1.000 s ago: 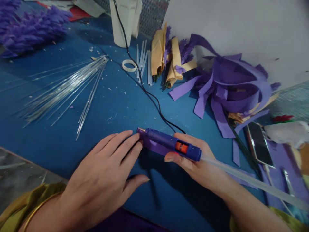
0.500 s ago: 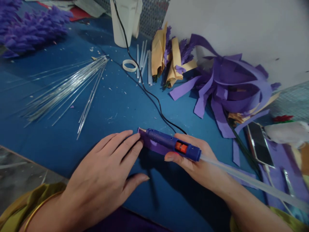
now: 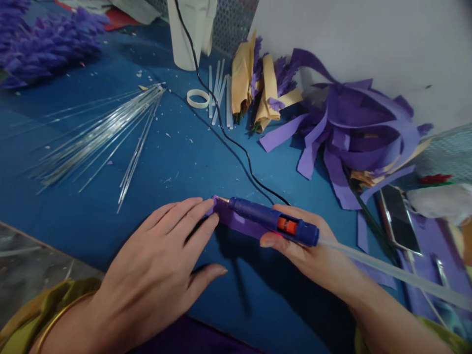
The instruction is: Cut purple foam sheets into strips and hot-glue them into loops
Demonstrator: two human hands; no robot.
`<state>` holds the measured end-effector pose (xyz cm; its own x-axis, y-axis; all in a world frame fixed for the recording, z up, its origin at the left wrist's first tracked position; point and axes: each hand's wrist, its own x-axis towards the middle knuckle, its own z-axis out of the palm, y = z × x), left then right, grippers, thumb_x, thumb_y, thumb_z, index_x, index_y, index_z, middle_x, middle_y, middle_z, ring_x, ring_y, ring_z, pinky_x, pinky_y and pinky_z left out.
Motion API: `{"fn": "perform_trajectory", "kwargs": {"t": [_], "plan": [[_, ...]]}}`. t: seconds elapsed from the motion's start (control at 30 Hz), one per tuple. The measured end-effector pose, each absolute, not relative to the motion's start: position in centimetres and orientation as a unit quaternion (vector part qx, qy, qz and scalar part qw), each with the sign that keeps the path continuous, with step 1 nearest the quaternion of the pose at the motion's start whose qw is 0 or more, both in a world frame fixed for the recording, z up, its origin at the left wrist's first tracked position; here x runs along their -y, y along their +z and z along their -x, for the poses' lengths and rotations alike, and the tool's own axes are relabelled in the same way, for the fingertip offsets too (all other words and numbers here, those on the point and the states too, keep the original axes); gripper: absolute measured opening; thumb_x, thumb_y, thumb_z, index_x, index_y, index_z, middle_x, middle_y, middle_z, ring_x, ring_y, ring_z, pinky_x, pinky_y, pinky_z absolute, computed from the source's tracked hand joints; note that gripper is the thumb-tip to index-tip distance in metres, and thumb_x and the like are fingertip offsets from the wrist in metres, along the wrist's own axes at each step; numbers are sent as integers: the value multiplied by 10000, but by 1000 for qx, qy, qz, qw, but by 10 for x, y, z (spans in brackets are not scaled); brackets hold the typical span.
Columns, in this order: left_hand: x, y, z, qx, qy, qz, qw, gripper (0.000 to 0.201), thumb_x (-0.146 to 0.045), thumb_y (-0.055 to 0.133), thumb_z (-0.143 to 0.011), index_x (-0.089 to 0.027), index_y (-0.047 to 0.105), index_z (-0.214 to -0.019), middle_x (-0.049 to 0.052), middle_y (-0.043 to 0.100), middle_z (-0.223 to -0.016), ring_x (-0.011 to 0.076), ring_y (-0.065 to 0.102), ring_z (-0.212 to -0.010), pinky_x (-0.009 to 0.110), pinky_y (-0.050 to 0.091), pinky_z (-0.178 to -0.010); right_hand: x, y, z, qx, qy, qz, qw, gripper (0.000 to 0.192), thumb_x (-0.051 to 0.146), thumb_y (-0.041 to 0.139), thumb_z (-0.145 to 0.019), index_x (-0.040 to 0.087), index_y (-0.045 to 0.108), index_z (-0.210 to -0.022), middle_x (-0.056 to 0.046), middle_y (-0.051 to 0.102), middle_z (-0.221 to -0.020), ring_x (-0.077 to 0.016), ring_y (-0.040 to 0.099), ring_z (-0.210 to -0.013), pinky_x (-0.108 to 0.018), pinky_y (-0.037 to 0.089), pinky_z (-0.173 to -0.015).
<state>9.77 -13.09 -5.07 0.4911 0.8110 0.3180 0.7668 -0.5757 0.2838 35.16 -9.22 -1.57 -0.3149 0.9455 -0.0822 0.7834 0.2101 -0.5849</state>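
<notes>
Glue gun (image 3: 273, 221) over cluttered blue tabletop (image 3: 177, 157).

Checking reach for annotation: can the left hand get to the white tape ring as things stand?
Probably yes. The left hand lies flat, pressing the purple foam strip, holding nothing. The blue mat toward the white tape ring shows only scraps; the black cord runs just beside the ring.

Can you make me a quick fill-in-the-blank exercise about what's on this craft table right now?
1. The right hand holds a blue ____ gun.
2. The left hand presses down a ____ foam strip.
3. The black cord lies on a ____ table.

Missing words: glue; purple; blue
</notes>
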Motion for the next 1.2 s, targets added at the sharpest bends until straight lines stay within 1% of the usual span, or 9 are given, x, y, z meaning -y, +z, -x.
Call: {"fn": "perform_trajectory", "kwargs": {"t": [0.1, 0.2, 0.3, 0.57, 0.8, 1.03, 1.2], "plan": [[131, -50, -98, -460, 207, -862, 55, 479, -426, 606, -925, -136, 618, -1306, 144, 590, -1422, 348, 552, -1283, 511, 480, -1032, 92, -15, -351, 760, 286, 567, 141, 542, 730, 602, -823, 207, 565, -686, 34, 526, -588, -116, 460, -537, -244, 379, -516], [131, -50, -98, -460, 204, -863, 56, 482, -432, 592, -932, -134, 614, -1310, 128, 580, -1440, 349, 532, -1307, 514, 472, -1040, 92, -15, -350, 759, 296, 563, 137, 519, 704, 629, -825, 202, 578, -703, 36, 538, -601, -110, 470, -545, -239, 381, -523], [131, -50, -98, -459, 201, -864, 58, 489, -431, 588, -934, -136, 606, -1323, 113, 573, -1453, 349, 517, -1321, 516, 465, -1050, 91, -14, -349, 764, 296, 557, 137, 509, 690, 627, -837, 200, 583, -707, 31, 556, -620, -110, 494, -560, -238, 393, -543], [131, -49, -98, -459, 190, -865, 65, 494, -435, 591, -928, -133, 604, -1319, 121, 561, -1462, 359, 494, -1330, 535, 466, -1036, 92, -13, -351, 767, 283, 563, 124, 514, 699, 604, -847, 205, 575, -708, 31, 552, -617, -116, 493, -551, -246, 395, -530], [130, -49, -97, -459, 188, -866, 63, 497, -438, 586, -931, -149, 594, -1336, 101, 548, -1480, 352, 488, -1329, 528, 463, -1027, 96, -14, -357, 774, 236, 572, 132, 507, 708, 597, -843, 219, 613, -709, 18, 559, -594, -135, 506, -539, -258, 410, -508], [131, -50, -98, -462, 190, -864, 65, 502, -431, 584, -932, -146, 591, -1345, 105, 544, -1483, 351, 488, -1329, 531, 462, -1025, 98, -15, -364, 772, 233, 576, 132, 493, 702, 614, -835, 216, 631, -747, 14, 591, -624, -136, 527, -550, -254, 424, -510], [130, -50, -98, -462, 192, -863, 72, 503, -421, 598, -922, -151, 590, -1346, 117, 564, -1459, 361, 494, -1325, 535, 464, -1024, 99, -12, -368, 765, 250, 582, 115, 461, 673, 633, -841, 216, 648, -788, 24, 572, -607, -135, 522, -544, -255, 430, -524]]}}
